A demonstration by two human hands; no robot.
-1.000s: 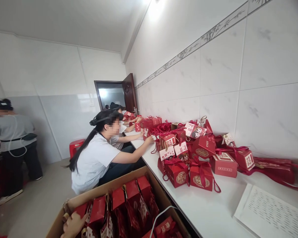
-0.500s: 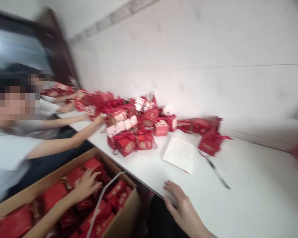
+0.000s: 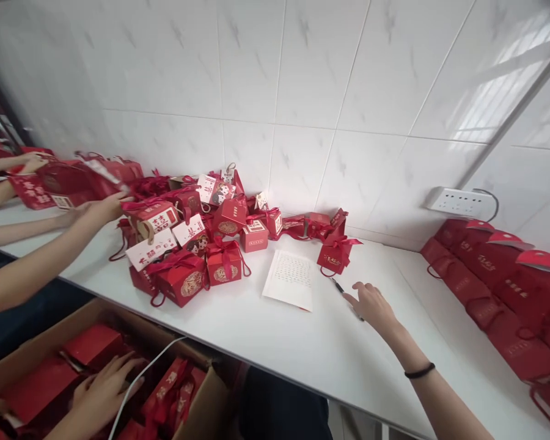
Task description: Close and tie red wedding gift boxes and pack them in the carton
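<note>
Overhanging the pen [image 3: 338,286], right hand [image 3: 374,310] with grip loosely parted

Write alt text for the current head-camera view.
A person's right hand is by a pen on a white table, the left hand over red boxes in a cardboard carton. More ribboned boxes are piled on the table beside a printed page, near a co-worker's hand.
</note>
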